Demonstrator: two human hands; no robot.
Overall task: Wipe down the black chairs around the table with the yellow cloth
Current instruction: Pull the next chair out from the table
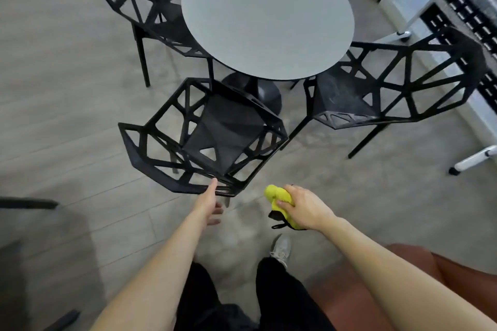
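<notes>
Left hand [208, 204] spread, thumb tip touching the nearest black chair [204, 137] at its backrest rim, likely to steady it. Right hand [301, 208] bunched round the yellow cloth [278, 196] at 3 o'clock of that rim, poised for wiping; round worktop [267, 13] at 12.

You have a soft, nubby yellow cloth [279, 197] bunched in your right hand [302, 207]. The nearest black chair [204, 137] looks like matt moulded plastic with an open lattice, and the round table [266, 13] has a smooth, matt grey top. Beneath them, the floor [67, 88] reads as dull grey wood-look planks.
</notes>
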